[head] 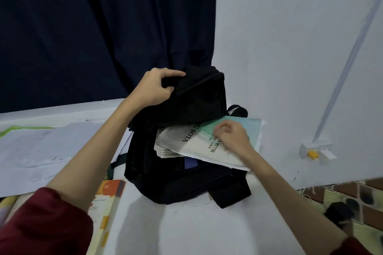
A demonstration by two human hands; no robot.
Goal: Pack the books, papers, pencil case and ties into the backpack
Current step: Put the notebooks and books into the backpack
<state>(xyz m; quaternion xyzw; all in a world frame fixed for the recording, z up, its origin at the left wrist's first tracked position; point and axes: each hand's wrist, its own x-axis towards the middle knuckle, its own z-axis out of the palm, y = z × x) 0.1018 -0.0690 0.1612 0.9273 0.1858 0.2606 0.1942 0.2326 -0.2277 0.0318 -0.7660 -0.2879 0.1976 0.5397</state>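
Observation:
A black backpack (186, 180) lies on the white table, its mouth open toward me. My left hand (157, 87) grips the top flap (199, 97) and holds it up. Two thin books (199, 147) with white and green covers stick halfway out of the opening, tilted to the right. My right hand (232, 134) rests on the upper book with its fingers curled against the cover. Loose white papers (51, 145) lie spread on the table to the left. An orange and cream book (107, 198) lies at the lower left, partly under my left forearm.
A dark curtain (103, 27) hangs behind the table, and a white wall (300, 47) stands close on the right. A wall socket with a yellow plug (315, 151) sits low on that wall. Patterned floor (342, 196) shows beyond the table's right edge.

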